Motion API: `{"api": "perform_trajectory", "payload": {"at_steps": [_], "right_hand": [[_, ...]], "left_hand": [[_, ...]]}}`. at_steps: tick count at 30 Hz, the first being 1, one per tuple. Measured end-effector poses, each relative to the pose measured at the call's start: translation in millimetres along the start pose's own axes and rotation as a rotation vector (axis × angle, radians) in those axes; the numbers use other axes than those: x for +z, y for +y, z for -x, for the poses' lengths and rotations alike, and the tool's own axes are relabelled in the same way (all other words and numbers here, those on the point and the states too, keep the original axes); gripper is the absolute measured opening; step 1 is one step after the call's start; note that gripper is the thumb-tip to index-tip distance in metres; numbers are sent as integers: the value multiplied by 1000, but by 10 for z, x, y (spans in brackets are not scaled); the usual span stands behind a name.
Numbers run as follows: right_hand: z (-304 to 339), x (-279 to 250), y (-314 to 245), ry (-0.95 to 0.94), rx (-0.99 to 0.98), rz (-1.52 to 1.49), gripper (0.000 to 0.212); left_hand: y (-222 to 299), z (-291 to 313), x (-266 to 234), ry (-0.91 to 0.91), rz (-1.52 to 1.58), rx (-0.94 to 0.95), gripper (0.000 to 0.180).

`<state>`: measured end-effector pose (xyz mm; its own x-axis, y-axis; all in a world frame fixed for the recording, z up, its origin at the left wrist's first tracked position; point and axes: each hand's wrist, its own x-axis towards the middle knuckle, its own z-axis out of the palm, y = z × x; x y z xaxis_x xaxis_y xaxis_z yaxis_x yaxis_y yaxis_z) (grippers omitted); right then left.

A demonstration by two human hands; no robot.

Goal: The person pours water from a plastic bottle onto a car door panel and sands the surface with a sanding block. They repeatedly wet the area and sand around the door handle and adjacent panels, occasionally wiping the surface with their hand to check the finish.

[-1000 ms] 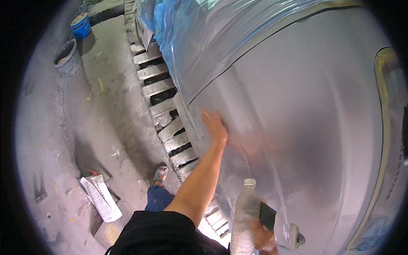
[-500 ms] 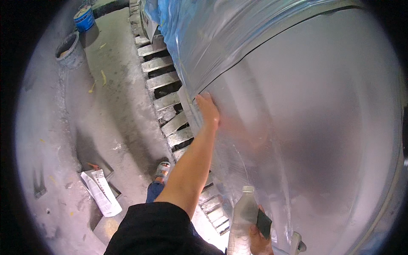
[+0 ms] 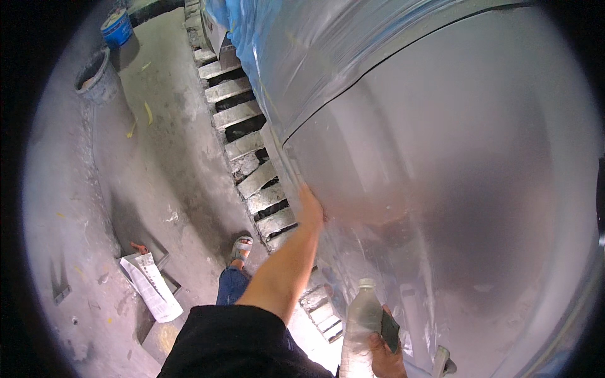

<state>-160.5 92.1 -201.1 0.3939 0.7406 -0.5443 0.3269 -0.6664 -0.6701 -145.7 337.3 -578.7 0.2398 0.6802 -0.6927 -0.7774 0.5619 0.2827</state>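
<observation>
Metal fills the right two thirds of the frame: a large, dull silver curved tank wall (image 3: 454, 189), its upper part wrapped in clear and blue plastic film (image 3: 252, 38) toward the top centre. The left hand (image 3: 310, 211) lies flat against this wall near the middle of the frame, fingers together and pressed on the lower edge of the sheet where a dark seam runs up to the right; it grips nothing. The bare forearm reaches up to it from the black sleeve (image 3: 233, 343) at the bottom centre. The right hand (image 3: 384, 356) sits at the bottom edge, right of centre, well apart from the left, closed around a clear plastic bottle (image 3: 360, 327) with a white cap and a small dark flat object (image 3: 391, 329) held beside it. Left of the tank, slatted supports (image 3: 242, 135) run up the frame over a grey concrete floor (image 3: 94, 208). A sandalled foot (image 3: 241, 249) stands below the left hand. Crumpled paper (image 3: 150, 286) lies at lower left; a blue bucket (image 3: 117, 28) and a grey tub (image 3: 96, 74) stand at upper left.
</observation>
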Motion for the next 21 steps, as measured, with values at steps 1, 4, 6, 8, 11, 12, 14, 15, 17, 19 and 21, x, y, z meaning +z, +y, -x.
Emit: {"api": "perform_trajectory", "payload": {"at_steps": [1, 4, 6, 8, 11, 12, 14, 15, 17, 19, 21], "right_hand": [[1, -22, -43, 6, 11, 53, 68], [-24, -9, -154, -11, 23, 84, 69], [10, -53, -71, 30, 26, -22, 69], [33, -32, -111, 20, 51, -77, 69], [50, -55, -128, 3, 28, -25, 68], [63, -70, -122, 3, 8, 14, 67], [78, -25, 36, 19, -212, -60, 64], [84, -10, 44, 13, -263, -89, 62], [102, -24, -53, 2, -307, -132, 59], [107, -52, -99, -1, -263, -294, 57], [114, -49, -126, 6, -227, -391, 58]], "left_hand": [[-205, 171, 4, 30, -54, 43, 69], [-621, 645, 71, 251, -384, 380, 67], [-715, 1170, 433, 195, -440, 350, 68], [-490, 1361, 566, 174, -527, 388, 69], [34, 1225, 800, 170, -658, 534, 67], [344, 1175, 964, 174, -675, 621, 66], [862, 878, 1065, 156, -710, 741, 64], [1113, 707, 1094, 187, -682, 691, 64], [1232, 603, 1138, 193, -639, 645, 63], [1175, 654, 1109, 154, -614, 655, 64], [694, 699, 855, 154, -593, 641, 71]]}}
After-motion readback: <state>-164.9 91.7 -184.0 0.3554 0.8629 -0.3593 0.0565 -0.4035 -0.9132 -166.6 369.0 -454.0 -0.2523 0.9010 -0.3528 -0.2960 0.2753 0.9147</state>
